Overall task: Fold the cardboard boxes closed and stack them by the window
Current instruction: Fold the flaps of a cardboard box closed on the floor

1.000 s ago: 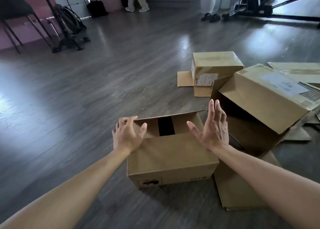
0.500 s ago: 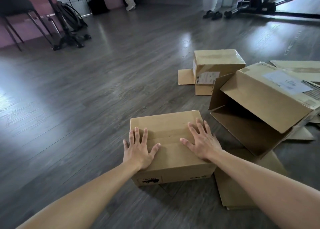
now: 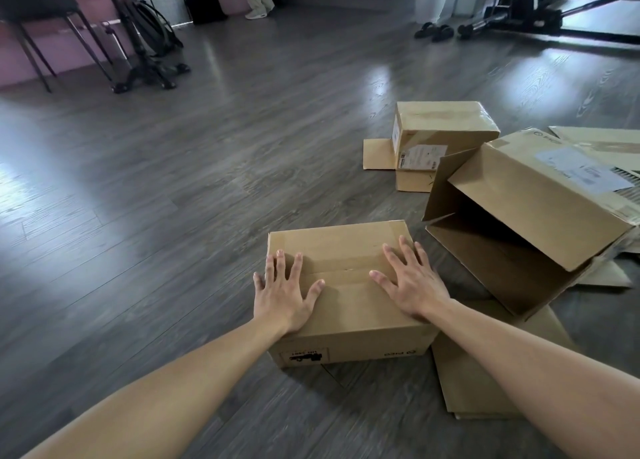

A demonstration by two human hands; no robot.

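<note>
While kneeling over it: my two palms lie flat on the near box [image 3: 346, 306], flaps folded down.
Left hand [image 3: 282, 292]: fingers straight and spread, pressing the top by its left edge.
Right hand [image 3: 412, 282]: likewise flat, fingers fanned (nothing gripped).
Near box: on the floor [image 3: 156, 216], atop flattened cardboard [image 3: 485, 382].
Right of it: big box [image 3: 526, 209] tipped on its side, mouth gaping.
Beyond: small box [image 3: 440, 132], one flap out.

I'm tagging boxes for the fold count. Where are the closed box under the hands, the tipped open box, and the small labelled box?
closed box [image 3: 349, 314], head view, top flap.
open box [image 3: 519, 195], head view, upper side panel.
small box [image 3: 440, 117], head view, top face.
</note>
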